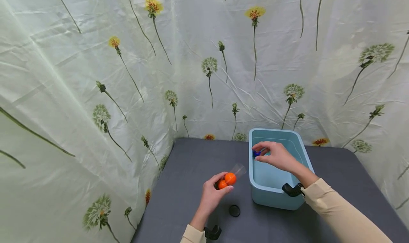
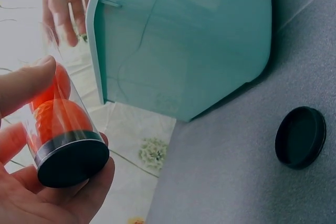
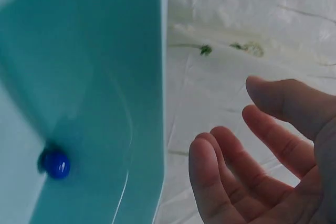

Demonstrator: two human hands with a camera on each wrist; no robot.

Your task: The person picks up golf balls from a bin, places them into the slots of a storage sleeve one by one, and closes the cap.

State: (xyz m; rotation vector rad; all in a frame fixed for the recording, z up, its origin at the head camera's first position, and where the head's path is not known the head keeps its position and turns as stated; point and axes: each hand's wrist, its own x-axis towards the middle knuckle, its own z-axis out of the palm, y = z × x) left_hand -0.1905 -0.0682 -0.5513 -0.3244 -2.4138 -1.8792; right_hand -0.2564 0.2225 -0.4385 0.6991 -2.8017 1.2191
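Head view shows the left hand [image 1: 213, 193] gripping a clear tube [image 1: 230, 177] of orange balls [image 1: 230, 178] above the bench [image 1: 191, 165]; right hand [image 1: 274, 155] hangs relaxed over the tub [image 1: 271, 196]. Right wrist alone shows the blue ball [image 3: 55, 163] lying untouched inside. Left wrist reveals the tube's black base and loose cap [image 2: 300, 137].

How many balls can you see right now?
3: two orange balls inside the clear tube held by the left hand, one blue ball in the teal tub. More may be hidden.
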